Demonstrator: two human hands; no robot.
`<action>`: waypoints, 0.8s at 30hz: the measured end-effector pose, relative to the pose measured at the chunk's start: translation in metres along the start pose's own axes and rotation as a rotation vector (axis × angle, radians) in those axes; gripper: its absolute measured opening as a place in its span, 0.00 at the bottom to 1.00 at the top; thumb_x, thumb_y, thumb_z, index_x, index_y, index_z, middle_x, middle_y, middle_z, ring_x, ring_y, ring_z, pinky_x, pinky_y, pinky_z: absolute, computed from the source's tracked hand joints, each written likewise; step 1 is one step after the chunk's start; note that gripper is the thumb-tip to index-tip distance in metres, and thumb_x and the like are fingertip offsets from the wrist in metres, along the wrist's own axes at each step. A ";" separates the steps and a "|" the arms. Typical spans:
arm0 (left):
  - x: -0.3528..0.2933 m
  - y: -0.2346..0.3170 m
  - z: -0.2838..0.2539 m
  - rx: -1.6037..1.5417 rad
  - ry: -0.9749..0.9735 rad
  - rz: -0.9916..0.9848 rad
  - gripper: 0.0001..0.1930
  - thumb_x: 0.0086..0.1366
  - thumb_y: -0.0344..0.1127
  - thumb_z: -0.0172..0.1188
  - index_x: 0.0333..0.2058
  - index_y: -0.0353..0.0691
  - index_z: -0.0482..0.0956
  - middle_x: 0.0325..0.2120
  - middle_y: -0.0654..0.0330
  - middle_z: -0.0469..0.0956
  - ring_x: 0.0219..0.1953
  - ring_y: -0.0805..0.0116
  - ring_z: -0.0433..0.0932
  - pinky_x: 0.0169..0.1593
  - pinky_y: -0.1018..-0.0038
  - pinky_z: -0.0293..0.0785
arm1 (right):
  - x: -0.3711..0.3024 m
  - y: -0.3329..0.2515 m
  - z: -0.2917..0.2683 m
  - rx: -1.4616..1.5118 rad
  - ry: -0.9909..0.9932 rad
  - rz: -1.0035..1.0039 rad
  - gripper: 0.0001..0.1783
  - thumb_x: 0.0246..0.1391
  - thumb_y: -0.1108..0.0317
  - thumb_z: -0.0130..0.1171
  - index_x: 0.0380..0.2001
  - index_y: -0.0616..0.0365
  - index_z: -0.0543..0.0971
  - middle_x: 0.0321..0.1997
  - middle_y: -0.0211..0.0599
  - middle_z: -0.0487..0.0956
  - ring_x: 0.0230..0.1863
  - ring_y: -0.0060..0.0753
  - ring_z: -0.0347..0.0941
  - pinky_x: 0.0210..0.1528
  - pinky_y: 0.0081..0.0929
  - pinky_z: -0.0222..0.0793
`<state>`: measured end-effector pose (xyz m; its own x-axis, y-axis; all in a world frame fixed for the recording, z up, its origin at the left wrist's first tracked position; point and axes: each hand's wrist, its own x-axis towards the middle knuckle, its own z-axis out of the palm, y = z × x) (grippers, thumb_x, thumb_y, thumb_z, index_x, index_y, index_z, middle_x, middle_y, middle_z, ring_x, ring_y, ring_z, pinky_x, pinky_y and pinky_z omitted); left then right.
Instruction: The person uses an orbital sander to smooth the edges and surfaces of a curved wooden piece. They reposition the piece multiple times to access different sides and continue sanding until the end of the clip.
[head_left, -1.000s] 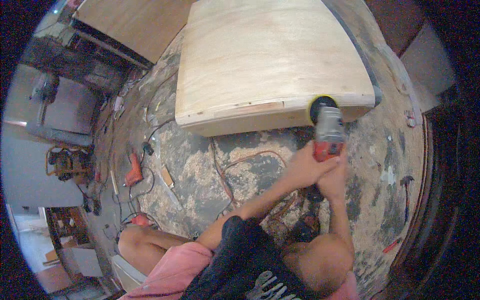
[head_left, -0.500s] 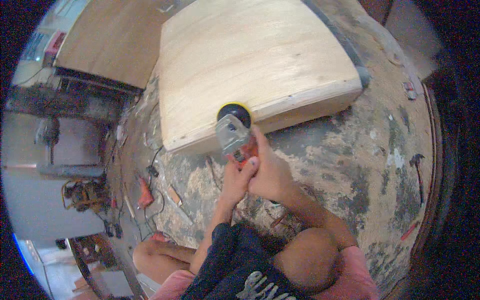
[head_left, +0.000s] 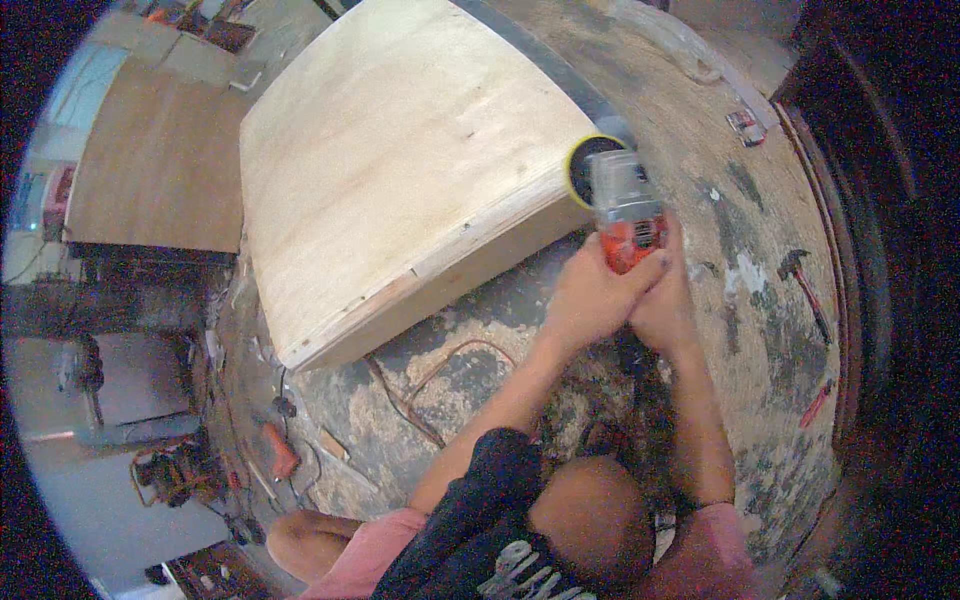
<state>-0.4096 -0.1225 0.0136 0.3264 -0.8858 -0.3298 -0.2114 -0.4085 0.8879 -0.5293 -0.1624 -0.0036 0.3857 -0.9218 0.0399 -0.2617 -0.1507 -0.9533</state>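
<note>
Clock directions are from the centre of the view. Both hands are on one tool: a hand-held power tool [head_left: 622, 200] with a grey metal head and a red-orange body, at 2 o'clock. Left hand [head_left: 590, 300] is closed around the left side of the red-orange body, thumb laid across toward the right. Right hand [head_left: 668, 310] is closed around the right side, pressed against the left (its finger detail is partly hidden).

On the tool's head: a round black pad with a yellow rim [head_left: 582, 172], overlapping the right end of the near edge of the pale plywood box [head_left: 400, 160]. Can't tell whether the pad's face is in full contact. Box fills 11 o'clock, broad face up, with small dark marks along the near edge.

Floor is grey, mottled concrete with tan dust [head_left: 750, 210]. On it: dark-headed hammer with a red and black handle [head_left: 808, 300] at 3 o'clock, slim red tool [head_left: 817, 404] just past it toward 4, orange-red pistol-shaped power tool [head_left: 281, 452] at 8, small red-and-white pack [head_left: 745, 127] at 2, well beyond the hands. Brown wooden panel [head_left: 160, 150] stands out at 10, just left of the box.
</note>
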 end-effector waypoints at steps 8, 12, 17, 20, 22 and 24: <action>-0.067 -0.033 -0.040 0.001 0.214 -0.120 0.31 0.63 0.56 0.69 0.49 0.31 0.78 0.40 0.44 0.85 0.44 0.57 0.85 0.50 0.64 0.78 | -0.035 -0.012 0.050 0.305 -0.340 0.001 0.57 0.50 0.74 0.70 0.77 0.55 0.47 0.61 0.51 0.75 0.63 0.48 0.74 0.64 0.43 0.71; -0.077 -0.038 -0.059 -0.106 0.259 -0.019 0.31 0.63 0.53 0.70 0.52 0.31 0.78 0.41 0.47 0.85 0.43 0.59 0.85 0.50 0.65 0.78 | -0.041 -0.009 0.068 0.214 -0.378 0.038 0.55 0.51 0.74 0.70 0.76 0.59 0.49 0.63 0.52 0.71 0.64 0.45 0.70 0.65 0.40 0.68; -0.028 -0.013 -0.021 0.100 0.111 -0.043 0.34 0.62 0.56 0.69 0.54 0.30 0.77 0.43 0.42 0.84 0.47 0.51 0.85 0.54 0.60 0.78 | -0.011 0.009 0.029 0.134 -0.128 -0.064 0.55 0.49 0.73 0.71 0.76 0.58 0.50 0.63 0.55 0.73 0.63 0.50 0.72 0.66 0.42 0.68; -0.017 -0.005 -0.010 0.145 0.090 -0.057 0.36 0.62 0.59 0.69 0.55 0.31 0.76 0.45 0.40 0.84 0.50 0.46 0.84 0.56 0.58 0.77 | -0.005 0.016 0.016 0.103 -0.120 -0.016 0.56 0.48 0.73 0.71 0.76 0.59 0.50 0.64 0.56 0.72 0.64 0.52 0.72 0.67 0.43 0.67; -0.025 -0.009 -0.016 0.124 0.109 -0.081 0.36 0.62 0.59 0.69 0.55 0.31 0.76 0.45 0.40 0.84 0.51 0.46 0.84 0.56 0.58 0.77 | -0.010 0.014 0.022 0.128 -0.131 -0.031 0.55 0.49 0.73 0.70 0.75 0.58 0.49 0.63 0.56 0.73 0.63 0.54 0.73 0.66 0.44 0.68; -0.048 -0.022 -0.036 0.080 0.165 -0.120 0.36 0.62 0.58 0.69 0.55 0.31 0.76 0.45 0.41 0.84 0.50 0.50 0.84 0.55 0.60 0.77 | -0.023 0.003 0.050 0.190 -0.159 -0.099 0.54 0.50 0.72 0.68 0.75 0.56 0.49 0.59 0.56 0.76 0.60 0.57 0.76 0.64 0.47 0.71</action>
<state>-0.3874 -0.0636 0.0216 0.4984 -0.7846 -0.3688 -0.2323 -0.5308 0.8151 -0.4946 -0.1236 -0.0221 0.5392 -0.8359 0.1026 -0.0509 -0.1540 -0.9868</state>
